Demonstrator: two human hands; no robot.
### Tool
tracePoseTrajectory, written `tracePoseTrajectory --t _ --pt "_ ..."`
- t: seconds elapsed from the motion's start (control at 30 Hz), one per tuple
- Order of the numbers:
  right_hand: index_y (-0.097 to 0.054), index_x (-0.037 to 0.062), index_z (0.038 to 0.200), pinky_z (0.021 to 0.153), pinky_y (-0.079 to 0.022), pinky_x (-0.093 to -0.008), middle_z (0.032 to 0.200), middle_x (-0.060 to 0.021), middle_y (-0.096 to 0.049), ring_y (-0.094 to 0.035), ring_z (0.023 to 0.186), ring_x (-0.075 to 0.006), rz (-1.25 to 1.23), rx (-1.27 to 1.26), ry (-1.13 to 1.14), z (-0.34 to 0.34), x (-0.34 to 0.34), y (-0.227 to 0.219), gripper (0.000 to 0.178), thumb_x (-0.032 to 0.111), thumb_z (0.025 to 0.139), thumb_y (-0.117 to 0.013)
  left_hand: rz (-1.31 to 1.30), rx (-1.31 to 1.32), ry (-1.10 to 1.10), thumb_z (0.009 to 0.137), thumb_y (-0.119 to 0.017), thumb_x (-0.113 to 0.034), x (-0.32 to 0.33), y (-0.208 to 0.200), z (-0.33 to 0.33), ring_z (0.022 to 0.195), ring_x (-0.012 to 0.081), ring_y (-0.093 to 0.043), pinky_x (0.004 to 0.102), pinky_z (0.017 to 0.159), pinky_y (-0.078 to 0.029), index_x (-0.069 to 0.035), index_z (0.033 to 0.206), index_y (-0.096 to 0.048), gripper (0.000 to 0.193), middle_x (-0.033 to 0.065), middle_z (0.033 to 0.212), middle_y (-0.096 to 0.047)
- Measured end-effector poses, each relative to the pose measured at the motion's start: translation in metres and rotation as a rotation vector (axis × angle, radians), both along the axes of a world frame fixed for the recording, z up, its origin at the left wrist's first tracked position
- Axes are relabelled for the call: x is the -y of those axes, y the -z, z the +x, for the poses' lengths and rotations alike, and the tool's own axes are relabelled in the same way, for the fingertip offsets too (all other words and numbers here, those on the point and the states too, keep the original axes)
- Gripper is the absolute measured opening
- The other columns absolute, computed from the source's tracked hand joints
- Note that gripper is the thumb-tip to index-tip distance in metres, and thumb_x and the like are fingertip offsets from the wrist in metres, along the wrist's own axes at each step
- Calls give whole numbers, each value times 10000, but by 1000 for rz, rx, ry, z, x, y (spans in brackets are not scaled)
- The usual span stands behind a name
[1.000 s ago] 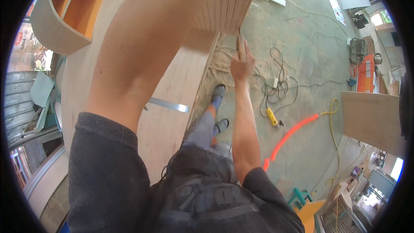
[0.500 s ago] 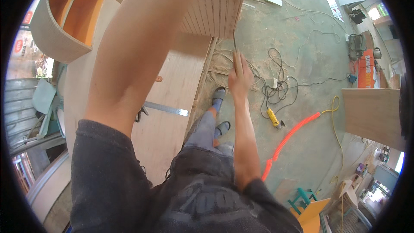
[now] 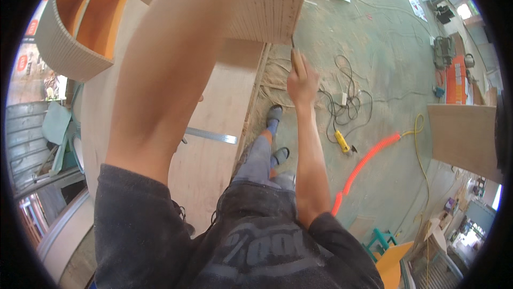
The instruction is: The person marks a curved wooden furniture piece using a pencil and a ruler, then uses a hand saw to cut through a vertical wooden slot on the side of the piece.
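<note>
My right hand (image 3: 302, 79) is closed around a small tool with a wooden handle (image 3: 295, 58). Its thin blade points up and touches the lower corner of a ribbed, curved plywood panel (image 3: 265, 1) that hangs in front of me. My left forearm (image 3: 171, 59) reaches up across the view to that panel. The left hand itself is out of the frame at the top.
A flat plywood sheet (image 3: 214, 102) with a metal ruler (image 3: 210, 135) lies below on the left. A curved ribbed cabinet with an orange inside (image 3: 80, 27) stands at the upper left. On the dusty floor are tangled cables (image 3: 347, 102), a yellow tool (image 3: 342, 142), an orange coiled hose (image 3: 368, 160) and a board (image 3: 462, 134).
My right hand with the tool has stayed at the panel's lower corner, shifting only slightly. The left arm is still raised.
</note>
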State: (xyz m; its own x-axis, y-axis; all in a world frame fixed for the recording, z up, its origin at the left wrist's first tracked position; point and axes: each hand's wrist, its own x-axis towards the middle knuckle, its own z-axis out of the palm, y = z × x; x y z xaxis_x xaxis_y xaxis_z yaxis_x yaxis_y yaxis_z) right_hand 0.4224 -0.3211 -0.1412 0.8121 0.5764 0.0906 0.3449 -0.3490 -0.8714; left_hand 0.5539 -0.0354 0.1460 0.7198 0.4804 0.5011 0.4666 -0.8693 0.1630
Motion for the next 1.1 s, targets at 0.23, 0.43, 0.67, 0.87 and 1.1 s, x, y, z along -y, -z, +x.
tracePoseTrajectory --t 0.23,0.43,0.67,0.87,1.1 --pt "-660 5 1342 925 -547 -379 1162 -258 -730 -738 1084 -343 -36 -53 5 -43 38 -28 441 62 906 -623 -40 -8 -16 915 -663 -373 -6 14 -17 1078 318 -730 410 923 -579 -85 1062 -796 350 176 1090 -770" --pt "-648 16 1365 839 -567 -416 1038 -283 -717 -752 946 -359 144 213 -69 -56 64 -17 475 -2 897 -563 -4 12 -11 917 -661 -383 -16 -3 -23 1077 320 -730 412 924 -579 -84 1063 -796 360 179 1088 -770" --pt "-675 21 1333 876 -543 -339 1088 -205 -759 -747 984 -276 105 113 24 5 -15 34 396 87 944 -638 -38 28 42 920 -659 -395 1 5 -6 1075 322 -729 415 925 -578 -83 1065 -796 371 181 1086 -769" --pt "-603 -6 1414 927 -549 -402 1212 -272 -708 -723 1102 -368 34 69 -60 -84 109 -33 518 -13 896 -597 -27 29 1 922 -657 -406 -20 8 -27 1074 324 -728 418 926 -577 -82 1066 -795 381 183 1084 -769" --pt "-640 -27 1316 803 -554 -422 1053 -279 -711 -713 927 -428 133 32 28 9 -28 36 442 45 885 -566 -18 47 82 924 -655 -417 8 1 -4 1072 327 -728 421 927 -576 -81 1068 -795 392 185 1082 -768"
